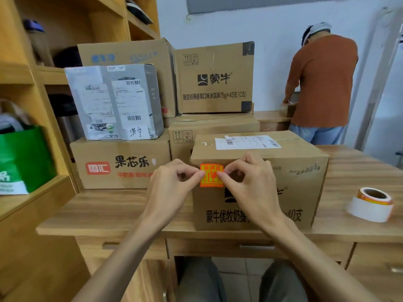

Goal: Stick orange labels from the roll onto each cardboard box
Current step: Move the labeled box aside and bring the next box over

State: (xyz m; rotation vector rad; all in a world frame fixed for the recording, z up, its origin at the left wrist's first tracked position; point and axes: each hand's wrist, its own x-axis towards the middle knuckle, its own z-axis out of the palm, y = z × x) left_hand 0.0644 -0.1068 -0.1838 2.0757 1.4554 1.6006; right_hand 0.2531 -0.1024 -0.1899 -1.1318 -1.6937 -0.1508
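Wooden desk (109, 210) w/ stacked cartons, shelves at left. Front cardboard box (305, 188) sits at desk's front edge; its print "蒙牛优牧奶…" is partly hidden by both wrists. Orange label (211, 178) is on the box's upper front face, txt too blurry to read. Left hand (172, 184) pinches the label's left edge, right hand (250, 182) pinches its right edge. Label roll (370, 203) lies near desk's right edge. Behind: 果芯乐 box (122, 173), 蒙牛 box (214, 101) "75g×45支(C8)", grey box (115, 101) w/ handwritten 济宁.

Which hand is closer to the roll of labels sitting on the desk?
Right. The right hand pinches the orange label on its right edge, the roll lying further right; the left hand pinches the left edge, farther away.
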